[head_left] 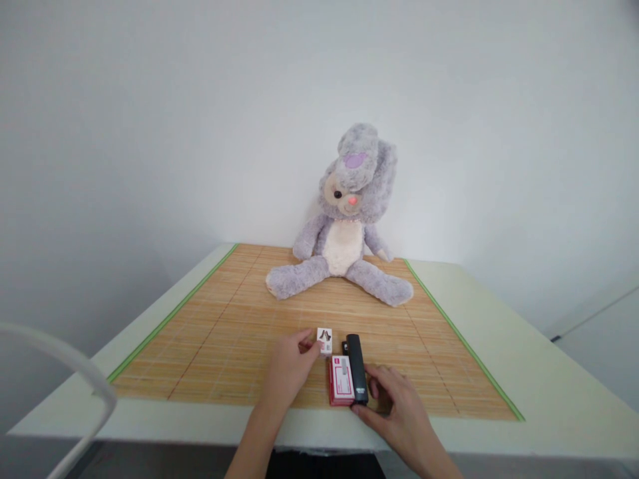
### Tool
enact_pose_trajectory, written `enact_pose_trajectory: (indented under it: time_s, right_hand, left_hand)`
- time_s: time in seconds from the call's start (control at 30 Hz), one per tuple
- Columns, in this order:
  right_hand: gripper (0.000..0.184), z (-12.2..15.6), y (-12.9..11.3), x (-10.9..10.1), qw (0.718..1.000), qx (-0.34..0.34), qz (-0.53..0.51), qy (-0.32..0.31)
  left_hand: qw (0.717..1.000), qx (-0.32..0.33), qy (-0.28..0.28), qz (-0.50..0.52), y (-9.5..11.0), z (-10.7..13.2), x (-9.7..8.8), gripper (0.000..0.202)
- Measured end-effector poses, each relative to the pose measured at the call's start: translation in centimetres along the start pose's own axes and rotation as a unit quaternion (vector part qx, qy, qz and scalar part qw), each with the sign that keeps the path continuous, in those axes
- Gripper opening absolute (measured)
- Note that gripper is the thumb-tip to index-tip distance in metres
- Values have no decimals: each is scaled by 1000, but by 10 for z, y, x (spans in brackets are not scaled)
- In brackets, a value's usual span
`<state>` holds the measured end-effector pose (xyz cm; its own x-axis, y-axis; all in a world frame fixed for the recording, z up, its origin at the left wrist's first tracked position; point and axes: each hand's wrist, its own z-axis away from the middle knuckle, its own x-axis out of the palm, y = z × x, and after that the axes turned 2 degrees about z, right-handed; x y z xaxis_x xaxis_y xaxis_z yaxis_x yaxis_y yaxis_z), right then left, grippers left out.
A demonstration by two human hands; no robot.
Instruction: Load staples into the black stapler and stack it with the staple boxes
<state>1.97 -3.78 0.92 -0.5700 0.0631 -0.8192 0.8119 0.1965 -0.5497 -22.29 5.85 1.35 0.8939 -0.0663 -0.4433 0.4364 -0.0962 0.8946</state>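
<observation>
At a pale table [549,399] covered by a bamboo mat [224,346], a person's left hand [289,366] pinches a small white box [324,339] between thumb and fingertips, the other fingers curled in. Whether the box rests on the mat or sits just above it cannot be told. Just beside it lies a black stapler [357,376], flat against a red box [341,389] near the mat's front edge. The right hand [399,409] is half open around the stapler's near end, thumb and fingers touching it; a firm grip cannot be confirmed. The white box looks light and easily crushed, best held by its short sides. The stapler seems stiff, smooth and heavier, best gripped across its body. A grey plush rabbit [344,226] sits well behind.
</observation>
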Motion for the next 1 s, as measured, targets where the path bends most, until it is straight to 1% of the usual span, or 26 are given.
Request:
enact_pose_trajectory:
  time_s: [0.1,0.27,0.43,0.57,0.77,0.87,0.93,1.0]
  right_hand:
    - [45,0,-1,-1,1000,-3,5,-5]
    - [44,1,-1,-1,1000,-4,5,-2]
    - [44,0,-1,-2,1000,-11,3,-4]
    - [44,0,0,-2,1000,-9,6,-8]
    - [41,-1,-1,-3,1000,-8,9,-11]
    - [39,-1,-1,-3,1000,-8,7,-12]
    - [42,-1,-1,-2,1000,-9,2,-13]
    - [50,0,0,-1,1000,-8,-4,-6]
  left_hand:
    - [1000,1,-23,16,2,1,2,44]
    - [996,15,-69,57,6,1,5,38]
    - [994,8,-82,72,11,2,11,39]
    - [991,16,-98,92,12,4,15,38]
    - [988,29,-99,111,11,5,16,38]
    - [986,21,-105,125,3,11,14,40]
    - [989,-7,-78,123,-4,19,14,43]
    - [991,-28,-46,125,-9,30,15,47]
